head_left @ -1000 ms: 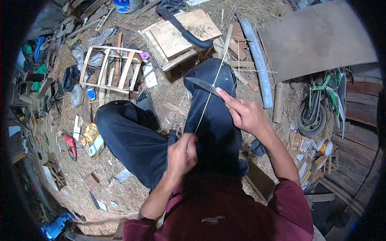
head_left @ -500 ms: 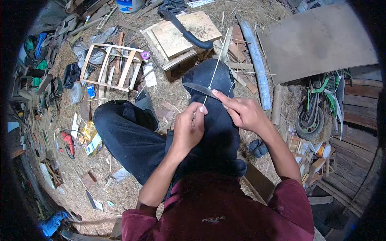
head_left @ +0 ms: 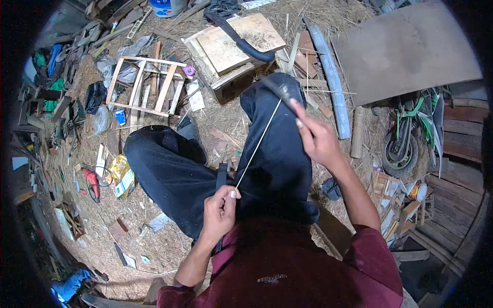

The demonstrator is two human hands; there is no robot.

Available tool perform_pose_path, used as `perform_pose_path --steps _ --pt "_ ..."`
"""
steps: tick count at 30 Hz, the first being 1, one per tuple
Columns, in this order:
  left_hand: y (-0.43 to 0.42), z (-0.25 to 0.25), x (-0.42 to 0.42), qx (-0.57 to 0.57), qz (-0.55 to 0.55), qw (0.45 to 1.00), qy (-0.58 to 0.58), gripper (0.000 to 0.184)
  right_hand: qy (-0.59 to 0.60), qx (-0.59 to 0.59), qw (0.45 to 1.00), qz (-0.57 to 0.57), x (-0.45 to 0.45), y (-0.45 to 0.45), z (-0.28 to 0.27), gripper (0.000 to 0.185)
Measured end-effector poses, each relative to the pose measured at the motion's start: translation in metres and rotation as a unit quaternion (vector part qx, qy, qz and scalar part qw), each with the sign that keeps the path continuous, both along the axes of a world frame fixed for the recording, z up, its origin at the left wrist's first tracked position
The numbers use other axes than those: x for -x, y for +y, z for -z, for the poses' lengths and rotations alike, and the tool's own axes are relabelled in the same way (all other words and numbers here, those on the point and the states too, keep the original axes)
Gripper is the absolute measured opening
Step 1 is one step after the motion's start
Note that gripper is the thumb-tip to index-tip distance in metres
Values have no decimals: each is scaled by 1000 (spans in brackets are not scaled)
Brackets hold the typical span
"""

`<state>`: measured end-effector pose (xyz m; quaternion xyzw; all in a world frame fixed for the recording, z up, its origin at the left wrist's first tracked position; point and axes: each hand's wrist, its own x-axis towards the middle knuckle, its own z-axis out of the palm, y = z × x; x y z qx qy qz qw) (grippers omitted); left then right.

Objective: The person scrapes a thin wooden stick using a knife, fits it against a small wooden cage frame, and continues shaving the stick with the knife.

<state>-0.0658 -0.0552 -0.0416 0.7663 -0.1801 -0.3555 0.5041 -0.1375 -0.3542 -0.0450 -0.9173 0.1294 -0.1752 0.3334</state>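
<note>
My left hand [head_left: 220,211] is closed near my lap, pinching one end of a thin pale stick [head_left: 258,142]. From there the stick slants up over my thigh to the knife. In my right hand [head_left: 321,139], closed around its handle end, is a knife [head_left: 280,91] with a dark blade blurred by motion. Its blade points up and left above my knee. The stick's far end meets the blade or passes beneath it; I cannot tell which. The handle is mostly hidden by my fingers.
Ahead stands a wooden block or stool [head_left: 241,43] with a black-handled saw-like tool [head_left: 251,50] on it. A slatted wooden frame [head_left: 146,87] lies at left, a red power tool [head_left: 92,184] below it. A large board [head_left: 411,51] leans over a green-and-white motorbike [head_left: 411,128] at right.
My left hand has drawn back down and left toward my lap with the stick. My right hand and the knife have shifted slightly right, and the blade is tilted more steeply.
</note>
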Motion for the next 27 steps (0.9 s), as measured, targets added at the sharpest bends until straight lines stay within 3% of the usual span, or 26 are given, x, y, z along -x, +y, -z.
perform_pose_path --steps 2,5,13,16,27 --pt "1 5 -4 20 -9 999 26 18 -43 -28 996 74 -10 -7 2 54" --pt "-7 2 -6 63 -30 996 58 18 -43 -285 936 202 -33 3 -22 49" --pt "-22 -3 -26 206 -26 958 200 23 -49 -491 863 109 -104 13 -39 22" --pt "-26 -12 -38 236 -22 937 258 25 -74 -496 862 72 -126 14 -48 21" --pt "-27 -34 -70 278 -42 940 194 26 -121 -434 892 32 -176 24 -84 16"
